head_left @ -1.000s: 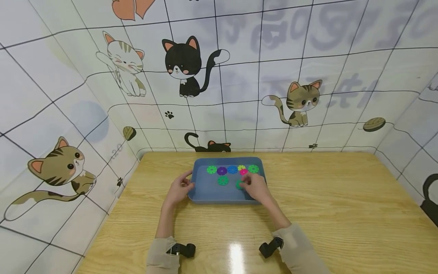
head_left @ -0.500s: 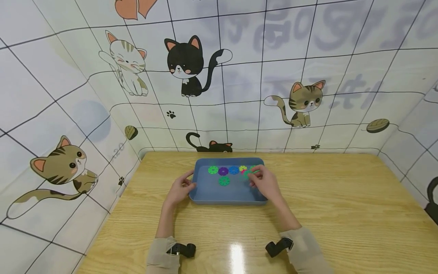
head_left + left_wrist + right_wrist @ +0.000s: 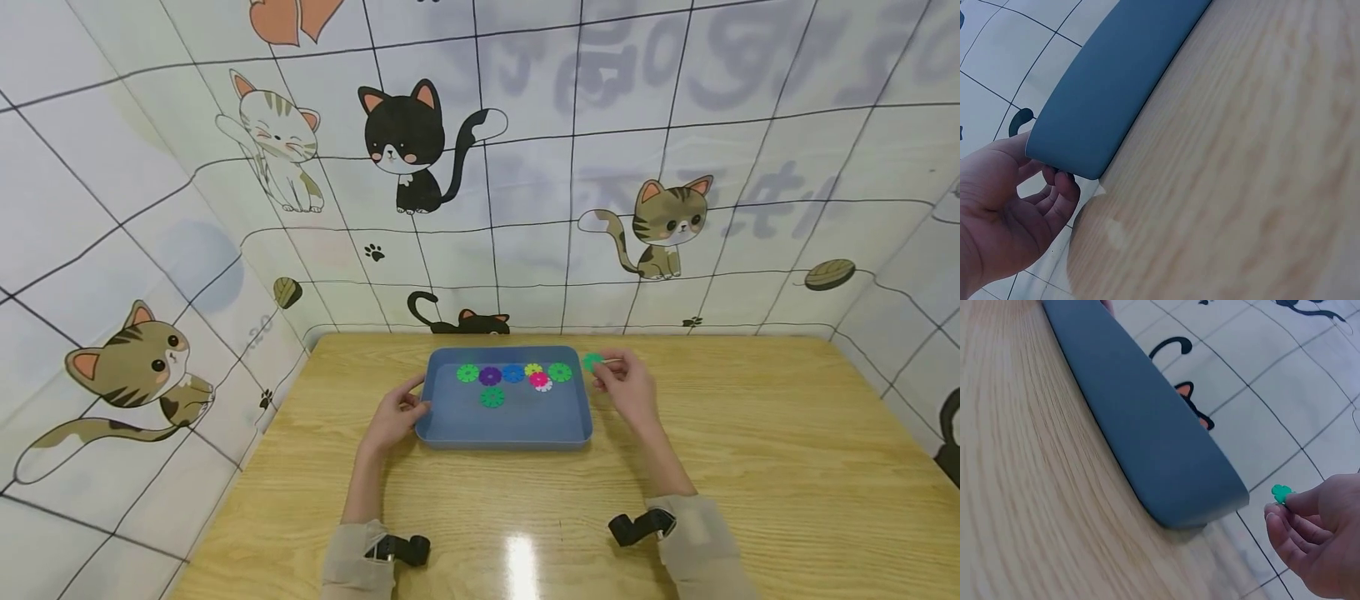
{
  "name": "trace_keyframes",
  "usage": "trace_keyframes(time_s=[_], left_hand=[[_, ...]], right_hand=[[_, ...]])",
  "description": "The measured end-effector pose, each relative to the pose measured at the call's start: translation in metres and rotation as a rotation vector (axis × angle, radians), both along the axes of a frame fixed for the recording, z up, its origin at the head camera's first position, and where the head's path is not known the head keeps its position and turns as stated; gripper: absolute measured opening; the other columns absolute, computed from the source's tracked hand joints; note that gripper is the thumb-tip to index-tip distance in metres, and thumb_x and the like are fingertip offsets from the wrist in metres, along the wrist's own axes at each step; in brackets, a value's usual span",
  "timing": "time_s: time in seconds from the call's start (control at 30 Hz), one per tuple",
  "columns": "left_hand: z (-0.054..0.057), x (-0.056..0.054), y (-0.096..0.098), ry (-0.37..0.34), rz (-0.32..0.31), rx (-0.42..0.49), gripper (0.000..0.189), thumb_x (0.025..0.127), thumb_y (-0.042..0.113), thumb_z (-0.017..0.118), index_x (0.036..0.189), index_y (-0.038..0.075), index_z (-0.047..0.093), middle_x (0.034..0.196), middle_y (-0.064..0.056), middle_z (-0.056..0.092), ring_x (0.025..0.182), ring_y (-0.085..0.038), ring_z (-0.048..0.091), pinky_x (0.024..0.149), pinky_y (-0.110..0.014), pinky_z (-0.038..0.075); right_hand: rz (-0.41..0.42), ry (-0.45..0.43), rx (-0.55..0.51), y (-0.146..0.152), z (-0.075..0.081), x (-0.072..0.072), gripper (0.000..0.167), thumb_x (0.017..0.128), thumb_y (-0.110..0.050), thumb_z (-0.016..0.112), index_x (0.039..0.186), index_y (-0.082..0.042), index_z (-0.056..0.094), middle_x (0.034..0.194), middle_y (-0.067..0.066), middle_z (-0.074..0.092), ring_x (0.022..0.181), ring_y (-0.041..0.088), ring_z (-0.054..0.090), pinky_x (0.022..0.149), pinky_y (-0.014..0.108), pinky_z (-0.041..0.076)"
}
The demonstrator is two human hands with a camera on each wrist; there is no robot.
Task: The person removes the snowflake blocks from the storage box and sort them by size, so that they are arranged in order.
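A blue-grey tray (image 3: 504, 440) lies on the table with several notched plastic discs in it. At its left end my left hand (image 3: 393, 414) grips the rim, thumb over the edge and fingers against the outer wall; the left wrist view shows the fingers (image 3: 1063, 194) curled at the tray's corner. Just beyond the right rim, my right hand (image 3: 628, 387) pinches a green disc (image 3: 1282, 493) between thumb and fingertips, raised above the table. Inside the tray sit light green (image 3: 468, 372), purple (image 3: 490, 377), blue (image 3: 513, 373), yellow, pink (image 3: 538, 379), white and darker green discs.
The wooden table (image 3: 735, 433) reaches out on both sides of the tray. A cat-patterned, gridded wall covering (image 3: 525, 250) rises behind it and at both sides. Each sleeve carries a black wrist camera (image 3: 405, 548).
My right hand has lifted the green disc from the tray's right part and carried it over the right rim. A white disc beside the pink one shows now. The left hand stays at the rim.
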State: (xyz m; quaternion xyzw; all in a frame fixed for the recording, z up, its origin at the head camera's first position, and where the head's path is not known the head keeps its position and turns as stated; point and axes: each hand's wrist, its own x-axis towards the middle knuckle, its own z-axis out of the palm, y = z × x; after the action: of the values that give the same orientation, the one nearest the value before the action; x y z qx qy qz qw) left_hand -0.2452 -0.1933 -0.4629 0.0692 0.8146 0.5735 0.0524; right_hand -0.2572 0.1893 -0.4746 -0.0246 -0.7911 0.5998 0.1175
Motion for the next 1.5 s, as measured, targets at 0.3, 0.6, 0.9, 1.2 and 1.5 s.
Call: trace_keyframes(time_s=[0.3, 0.6, 0.9, 1.2, 1.5], left_hand=[[-0.034, -0.016, -0.007, 0.019, 0.05, -0.012, 0.055, 0.095, -0.004, 0.063, 0.148, -0.003, 0.047, 0.09, -0.011, 0.053, 0.069, -0.015, 0.049, 0.058, -0.024, 0.041], [-0.038, -0.019, -0.007, 0.025, 0.051, -0.011, 0.057, 0.095, -0.002, 0.065, 0.148, -0.003, 0.047, 0.091, -0.011, 0.052, 0.067, -0.015, 0.046, 0.056, -0.024, 0.039], [-0.039, -0.016, -0.007, 0.022, 0.06, -0.028, 0.055, 0.094, -0.005, 0.064, 0.147, -0.002, 0.049, 0.089, -0.01, 0.052, 0.067, -0.014, 0.047, 0.056, -0.023, 0.039], [-0.039, -0.016, -0.005, 0.036, 0.052, -0.025, 0.056, 0.094, -0.005, 0.063, 0.148, -0.002, 0.048, 0.088, -0.009, 0.052, 0.067, -0.014, 0.046, 0.056, -0.023, 0.038], [-0.039, -0.016, -0.007, 0.037, 0.048, -0.023, 0.056, 0.095, -0.004, 0.062, 0.149, -0.002, 0.047, 0.089, -0.01, 0.052, 0.069, -0.015, 0.046, 0.058, -0.024, 0.039]], right_hand=[[-0.081, -0.082, 0.061, 0.02, -0.02, -0.015, 0.022, 0.097, -0.007, 0.068, 0.109, 0.008, 0.058, 0.097, 0.023, 0.067, 0.071, 0.012, 0.067, 0.066, 0.024, 0.057], [-0.097, -0.094, 0.277, 0.025, -0.03, -0.025, 0.02, 0.095, -0.01, 0.068, 0.104, 0.007, 0.065, 0.093, 0.02, 0.069, 0.081, 0.03, 0.067, 0.069, 0.029, 0.05], [-0.119, -0.146, 0.301, 0.024, -0.034, -0.028, 0.025, 0.095, -0.013, 0.068, 0.109, 0.008, 0.065, 0.1, 0.021, 0.065, 0.094, 0.035, 0.061, 0.079, 0.039, 0.047], [-0.15, -0.116, 0.257, 0.025, -0.033, -0.027, 0.025, 0.093, -0.012, 0.069, 0.108, 0.007, 0.067, 0.103, 0.024, 0.068, 0.097, 0.036, 0.063, 0.078, 0.033, 0.047], [-0.126, -0.149, 0.182, 0.031, -0.032, -0.027, 0.029, 0.095, -0.016, 0.067, 0.114, 0.006, 0.066, 0.107, 0.025, 0.067, 0.073, 0.011, 0.06, 0.057, 0.023, 0.05]])
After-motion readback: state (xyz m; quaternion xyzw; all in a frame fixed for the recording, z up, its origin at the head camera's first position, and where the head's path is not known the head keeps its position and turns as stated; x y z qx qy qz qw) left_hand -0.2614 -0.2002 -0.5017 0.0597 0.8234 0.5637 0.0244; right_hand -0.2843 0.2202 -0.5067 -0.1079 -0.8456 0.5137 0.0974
